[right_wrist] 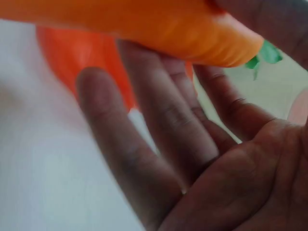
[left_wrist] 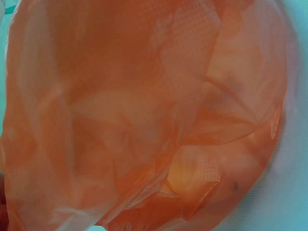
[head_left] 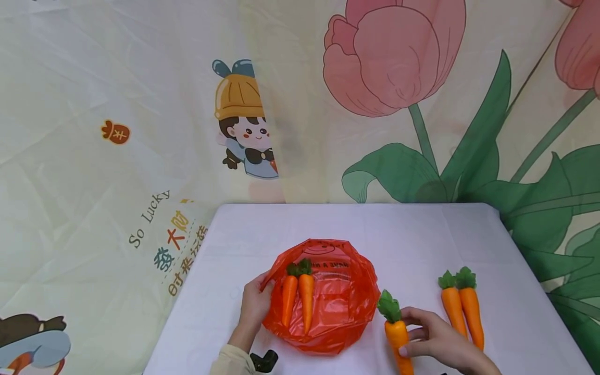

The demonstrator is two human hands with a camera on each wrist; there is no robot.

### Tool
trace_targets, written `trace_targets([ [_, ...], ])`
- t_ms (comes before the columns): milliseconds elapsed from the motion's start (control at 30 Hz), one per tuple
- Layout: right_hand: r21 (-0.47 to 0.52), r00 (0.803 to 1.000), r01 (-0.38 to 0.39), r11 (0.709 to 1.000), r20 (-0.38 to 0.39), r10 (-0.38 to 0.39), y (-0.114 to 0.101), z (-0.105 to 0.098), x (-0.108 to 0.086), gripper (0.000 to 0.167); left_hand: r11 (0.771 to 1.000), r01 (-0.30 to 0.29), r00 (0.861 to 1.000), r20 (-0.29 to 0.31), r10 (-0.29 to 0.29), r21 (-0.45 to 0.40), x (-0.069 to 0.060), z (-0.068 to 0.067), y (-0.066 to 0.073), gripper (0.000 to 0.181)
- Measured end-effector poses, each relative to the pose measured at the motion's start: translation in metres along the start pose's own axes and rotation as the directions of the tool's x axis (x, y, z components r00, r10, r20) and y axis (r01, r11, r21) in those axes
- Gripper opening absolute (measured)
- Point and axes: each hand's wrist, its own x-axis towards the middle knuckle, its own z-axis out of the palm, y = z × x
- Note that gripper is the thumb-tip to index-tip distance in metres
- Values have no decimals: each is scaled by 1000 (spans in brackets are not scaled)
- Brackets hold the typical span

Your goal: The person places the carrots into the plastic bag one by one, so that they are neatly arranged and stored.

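Note:
A red plastic bag (head_left: 335, 307) lies with its mouth spread wide on the table. Two carrots (head_left: 307, 299) with green tops rest inside, on its left side. My left hand (head_left: 255, 304) grips the bag's left rim; in the left wrist view the red plastic (left_wrist: 144, 96) fills most of the picture and hides the fingers. Just right of the bag, my right hand (head_left: 433, 333) pinches another carrot (head_left: 396, 338) between thumb and fingers, its leafy end pointing away from me. The right wrist view shows this carrot (right_wrist: 183, 33) across the fingers (right_wrist: 163, 106).
Two more carrots (head_left: 471, 312) lie side by side at the table's right, partly behind my right hand. A white cloth covers the table (head_left: 262, 224). Behind its far edge hangs a printed curtain (head_left: 300, 104) with tulips and cartoon figures.

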Motion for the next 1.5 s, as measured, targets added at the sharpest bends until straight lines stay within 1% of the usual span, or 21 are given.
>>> trace_targets([
  [100,77,991,63,995,110,-72,-9,8,4,57,1000,-2,1000,-3,2,4,-1,0,1,37],
  [167,114,983,84,990,152,-101,-16,14,9,57,1000,2,1000,-1,-2,3,-1,0,1,37],
  [267,146,970,122,982,192,-150,-27,24,18,58,1000,1,1000,5,-1,2,-1,0,0,37],
  [333,159,960,159,974,207,-191,-35,30,24,58,1000,4,1000,5,-4,-3,-2,0,0,37],
  [467,186,931,248,951,224,-287,-53,42,37,61,1000,2,1000,5,-2,-9,-3,0,-1,37],
  [533,193,922,279,941,221,-319,-62,47,45,63,1000,3,1000,4,-3,-10,-3,0,-1,37],
  [600,210,918,294,933,211,-337,-70,51,55,65,1000,6,1000,3,-6,-12,-3,0,-1,37],
  [633,217,917,300,929,202,-343,-74,54,60,66,1000,0,1000,2,0,-9,-3,0,-1,37],
  [733,220,921,322,921,151,-359,-81,59,74,67,1000,6,1000,3,-6,-14,-3,0,-1,37],
  [833,205,925,350,914,76,-371,-85,64,88,69,1000,-4,1000,7,4,-17,-3,-1,-1,37],
  [933,221,928,362,906,2,-372,-87,67,100,71,1000,-4,1000,14,4,-26,-4,-1,0,36],
  [1067,241,930,366,899,-91,-355,-87,72,110,73,999,-16,1000,17,17,-28,-4,-1,0,36],
  [1200,223,928,364,904,-169,-332,-83,77,117,72,1000,-17,1000,16,18,-25,-3,0,-2,36],
  [1333,143,927,335,931,-225,-300,-76,82,126,69,999,-8,1000,16,8,-32,-3,1,-3,37],
  [1433,19,927,282,959,-262,-267,-72,84,132,71,999,1,1000,18,0,-37,-3,1,-3,37],
  [1500,-65,927,244,968,-276,-253,-69,85,136,74,999,10,1000,19,-9,-40,-3,2,-4,37],
])
